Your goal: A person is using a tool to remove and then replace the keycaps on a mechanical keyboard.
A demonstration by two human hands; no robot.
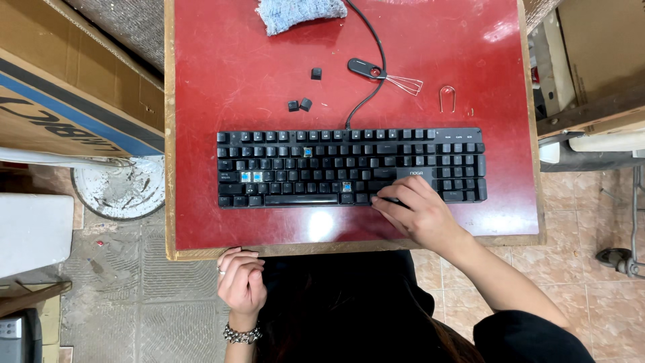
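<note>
Four switches on the keyboard [349, 167] sit bare, three pulled keycaps [300, 105] loose on the worktop [222, 60]; the rest remain capped. My right hand [416, 214] rests fingers on the lower keys, gripping nothing; my left hand [242, 277] is curled empty.

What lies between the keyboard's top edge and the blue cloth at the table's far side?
In the head view, three loose black keycaps lie on the red table between the keyboard and cloth.

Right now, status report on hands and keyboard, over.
Right hand fingers on keyboard. Left hand curled at table edge, empty. Three loose keycaps behind keyboard.
</note>
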